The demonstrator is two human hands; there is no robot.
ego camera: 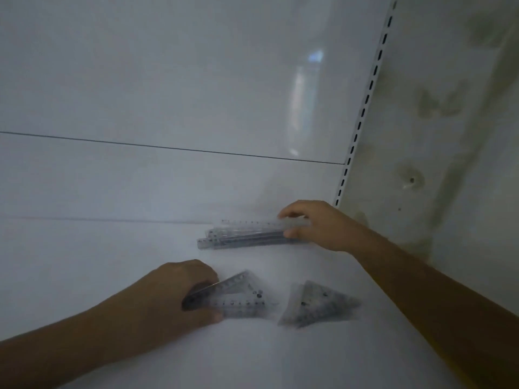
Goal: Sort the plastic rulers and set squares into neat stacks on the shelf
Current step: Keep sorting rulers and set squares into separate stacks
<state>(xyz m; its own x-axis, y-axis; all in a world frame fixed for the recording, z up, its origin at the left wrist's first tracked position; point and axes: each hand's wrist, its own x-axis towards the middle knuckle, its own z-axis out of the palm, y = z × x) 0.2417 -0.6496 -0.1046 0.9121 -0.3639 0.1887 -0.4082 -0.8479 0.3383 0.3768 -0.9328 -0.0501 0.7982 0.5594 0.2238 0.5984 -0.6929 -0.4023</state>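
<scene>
From the head camera, your two hands work over a white shelf (pixel 112 262) in dim light. Your right hand (pixel 317 224) reaches in from the right and grips the near end of a stack of clear plastic rulers (pixel 244 235), fingers curled over the top edge and thumb against the front. The rulers lie lengthwise toward the back of the shelf, their left ends fanned slightly out of line.

Your left hand (pixel 179 293) comes in from the lower left and holds a small stack of clear set squares (pixel 238 296), thumb underneath at the front and fingers curled over the left corner. The top piece looks tilted up from the ones beneath it. Just to the right, apart from that hand, a second pile of set squares (pixel 317 304) lies flat on the shelf, pointing right, touched by neither hand.

Dark graduation marks and dots run along the edges of the rulers and set squares, but motion blur and low light leave no numbers, brand or label readable.

Behind the shelf rises a glossy white back panel (pixel 168 80), crossed by a thin dark seam and carrying a pale reflection of light. At its right edge runs a white slotted upright (pixel 365 108), and beyond it a stained, blotchy wall (pixel 455 136) with a small hole in it.
</scene>
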